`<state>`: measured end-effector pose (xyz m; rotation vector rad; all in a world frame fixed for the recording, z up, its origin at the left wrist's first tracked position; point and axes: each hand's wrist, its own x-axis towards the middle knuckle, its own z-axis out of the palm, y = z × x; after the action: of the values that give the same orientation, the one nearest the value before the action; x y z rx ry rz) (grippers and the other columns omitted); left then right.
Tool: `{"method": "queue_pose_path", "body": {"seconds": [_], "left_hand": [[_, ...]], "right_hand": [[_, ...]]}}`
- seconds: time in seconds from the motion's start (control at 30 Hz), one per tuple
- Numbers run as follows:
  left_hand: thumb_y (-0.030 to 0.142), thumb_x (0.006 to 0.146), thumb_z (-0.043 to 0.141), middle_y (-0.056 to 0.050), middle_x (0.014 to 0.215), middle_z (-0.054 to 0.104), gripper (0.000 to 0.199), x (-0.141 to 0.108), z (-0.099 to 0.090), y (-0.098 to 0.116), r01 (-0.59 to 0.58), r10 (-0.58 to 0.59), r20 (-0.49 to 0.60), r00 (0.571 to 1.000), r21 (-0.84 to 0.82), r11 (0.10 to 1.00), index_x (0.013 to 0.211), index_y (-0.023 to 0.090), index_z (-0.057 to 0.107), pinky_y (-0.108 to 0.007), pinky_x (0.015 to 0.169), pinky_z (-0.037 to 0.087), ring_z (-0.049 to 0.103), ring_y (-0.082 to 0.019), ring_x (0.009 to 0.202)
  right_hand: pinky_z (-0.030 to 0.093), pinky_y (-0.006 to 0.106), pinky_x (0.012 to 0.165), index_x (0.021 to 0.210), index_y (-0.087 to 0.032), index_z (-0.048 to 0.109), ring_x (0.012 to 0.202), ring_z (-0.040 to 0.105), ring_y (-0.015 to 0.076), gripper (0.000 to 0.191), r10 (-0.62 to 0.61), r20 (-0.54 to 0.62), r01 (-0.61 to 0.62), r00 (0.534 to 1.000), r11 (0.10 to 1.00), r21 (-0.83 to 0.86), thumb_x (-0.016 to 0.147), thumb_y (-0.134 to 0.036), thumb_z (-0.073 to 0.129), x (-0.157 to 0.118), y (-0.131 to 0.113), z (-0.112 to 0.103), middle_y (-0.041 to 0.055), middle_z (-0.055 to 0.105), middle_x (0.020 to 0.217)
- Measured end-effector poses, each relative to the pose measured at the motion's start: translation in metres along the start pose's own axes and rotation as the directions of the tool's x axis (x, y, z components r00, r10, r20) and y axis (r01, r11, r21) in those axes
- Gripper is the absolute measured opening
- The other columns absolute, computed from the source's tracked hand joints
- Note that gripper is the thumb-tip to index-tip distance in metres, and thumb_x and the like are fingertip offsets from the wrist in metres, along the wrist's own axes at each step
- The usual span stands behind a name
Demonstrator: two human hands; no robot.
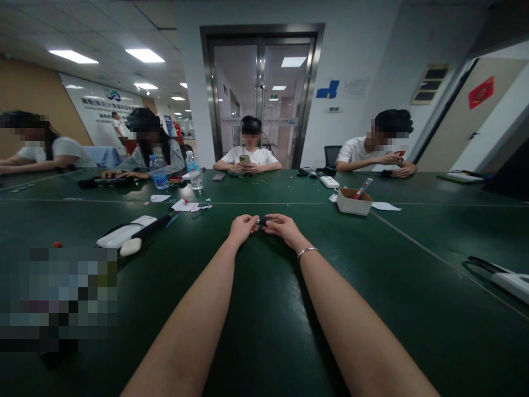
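Both of my hands reach forward over the green table point(264, 309), arms stretched out and fingertips almost meeting. Between them is a small dark object point(262, 221) with a shiny, light end at the left; it is too small to name. My left hand point(243, 228) pinches the shiny end between thumb and fingers. My right hand point(284, 229), with a silver bracelet point(307, 252) at its wrist, has its curved fingers closed at the dark end. The fingers hide much of the object.
An open box point(354, 204) holding a red-and-clear item stands ahead right. White devices point(126, 231) with a dark cable lie left; another white device point(512, 284) lies far right. Two water bottles point(194, 172) and paper scraps point(185, 205) are ahead left. Several people sit across the table.
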<state>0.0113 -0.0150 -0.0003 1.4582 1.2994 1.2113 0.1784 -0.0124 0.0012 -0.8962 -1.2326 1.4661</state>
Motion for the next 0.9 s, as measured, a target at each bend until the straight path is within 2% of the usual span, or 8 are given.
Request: {"method": "queue_pose_path", "body": {"seconds": [0.13, 0.37, 0.5, 0.7, 0.9], "left_hand": [[0.053, 0.079, 0.051, -0.003, 0.062, 0.061, 0.041, -0.001, -0.002, -0.001, 0.011, -0.011, -0.005, 1.000, 0.083, 0.996, 0.074, 0.013, 0.061, -0.020, 0.051, 0.042, 0.055, -0.010, 0.053], [0.064, 0.079, 0.039, -0.001, 0.050, 0.056, 0.057, -0.002, -0.005, -0.003, -0.021, 0.041, -0.056, 0.998, 0.328, 0.944, 0.058, 0.016, 0.060, -0.024, 0.050, 0.036, 0.050, -0.012, 0.046], [0.062, 0.081, 0.036, -0.001, 0.046, 0.053, 0.057, -0.006, -0.007, 0.003, 0.016, 0.014, -0.073, 0.997, 0.391, 0.920, 0.053, 0.017, 0.059, -0.025, 0.052, 0.036, 0.050, -0.013, 0.046], [0.057, 0.083, 0.035, -0.001, 0.044, 0.052, 0.056, -0.008, -0.008, 0.007, 0.045, -0.017, -0.073, 0.997, 0.396, 0.917, 0.049, 0.018, 0.058, -0.026, 0.054, 0.035, 0.049, -0.014, 0.046], [0.051, 0.084, 0.036, -0.001, 0.040, 0.049, 0.054, 0.002, -0.008, 0.003, 0.091, -0.073, -0.061, 0.995, 0.376, 0.922, 0.045, 0.018, 0.056, -0.025, 0.052, 0.035, 0.047, -0.013, 0.042]], "right_hand": [[0.058, 0.025, 0.071, 0.099, -0.012, 0.062, 0.075, 0.067, 0.0157, 0.024, 0.001, 0.043, -0.001, 0.999, 1.000, -0.003, 0.079, 0.001, 0.060, -0.002, -0.002, -0.001, 0.0060, 0.065, 0.083], [0.058, 0.025, 0.072, 0.102, -0.011, 0.060, 0.076, 0.067, 0.0169, 0.027, 0.018, 0.111, -0.016, 0.994, 1.000, -0.019, 0.078, 0.001, 0.061, -0.004, -0.004, -0.004, 0.0098, 0.064, 0.093], [0.058, 0.027, 0.073, 0.101, -0.010, 0.060, 0.077, 0.067, 0.0180, 0.028, 0.037, 0.130, -0.036, 0.991, 0.999, -0.013, 0.076, 0.002, 0.063, -0.005, -0.004, -0.003, 0.0096, 0.064, 0.091], [0.059, 0.023, 0.069, 0.100, -0.012, 0.061, 0.078, 0.067, 0.0176, 0.030, 0.033, 0.124, -0.031, 0.992, 0.999, -0.015, 0.074, 0.002, 0.065, -0.005, -0.006, -0.001, 0.0079, 0.062, 0.092], [0.059, 0.022, 0.065, 0.097, -0.015, 0.062, 0.077, 0.067, 0.0167, 0.033, 0.019, 0.101, -0.015, 0.995, 0.999, -0.039, 0.068, 0.001, 0.070, -0.006, -0.007, -0.001, 0.0072, 0.057, 0.104]]}}
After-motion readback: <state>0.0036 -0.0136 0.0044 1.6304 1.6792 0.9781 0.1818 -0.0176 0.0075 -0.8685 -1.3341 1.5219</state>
